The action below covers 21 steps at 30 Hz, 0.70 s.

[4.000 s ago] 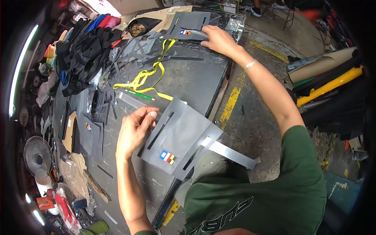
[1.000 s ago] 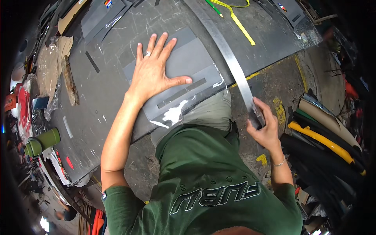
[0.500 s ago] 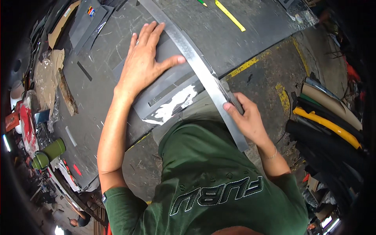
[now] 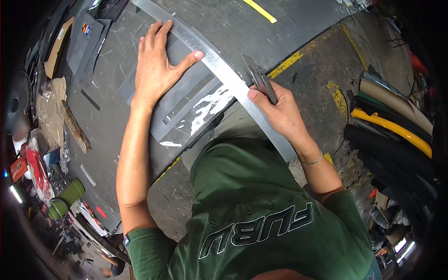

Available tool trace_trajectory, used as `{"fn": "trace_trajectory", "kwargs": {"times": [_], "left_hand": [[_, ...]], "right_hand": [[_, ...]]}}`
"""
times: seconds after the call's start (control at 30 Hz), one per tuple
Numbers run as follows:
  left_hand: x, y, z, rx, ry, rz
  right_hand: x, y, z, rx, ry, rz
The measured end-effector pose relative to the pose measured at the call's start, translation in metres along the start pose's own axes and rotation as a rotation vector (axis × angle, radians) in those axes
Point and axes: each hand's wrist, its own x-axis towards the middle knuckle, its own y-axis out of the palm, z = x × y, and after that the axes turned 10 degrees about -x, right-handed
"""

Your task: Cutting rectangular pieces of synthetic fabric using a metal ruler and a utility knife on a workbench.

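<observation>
My left hand (image 4: 156, 72) lies with fingers spread on a dark grey sheet (image 4: 186, 100) with a long slot cut through it. Its thumb touches the edge of a long steel ruler (image 4: 219, 70), which lies slantwise over the sheet and sticks out past the table's near edge. In my right hand (image 4: 280, 109) is a utility knife (image 4: 262, 81), its blade pointing away from me beside the ruler. That hand is at the ruler's right edge, and the blade appears raised off the sheet. A shiny clear patch (image 4: 210, 109) shows along the sheet's near part.
A yellow strip (image 4: 260, 10) lies on the table's far part. Grey sheets (image 4: 86, 53), a rough wood piece (image 4: 73, 126) and a green bottle (image 4: 67, 198) are at the left. Rolls of material (image 4: 392, 126), one yellow, stand at the right beyond the table's edge.
My right hand has moved farther up along the ruler, and the knife has swung to point away, apart from the ruler's edge. My left hand stays pressed down. The view has shifted slightly.
</observation>
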Motion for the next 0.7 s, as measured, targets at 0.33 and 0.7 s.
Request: {"fn": "trace_trajectory", "kwargs": {"times": [0.33, 0.7], "left_hand": [[0.002, 0.005, 0.006, 0.092, 0.002, 0.023], [0.002, 0.004, 0.004, 0.127, -0.009, 0.042]], "right_hand": [[0.004, 0.003, 0.003, 0.011, -0.019, -0.023], [0.0, 0.006, 0.015, -0.077, -0.006, -0.141]]}}
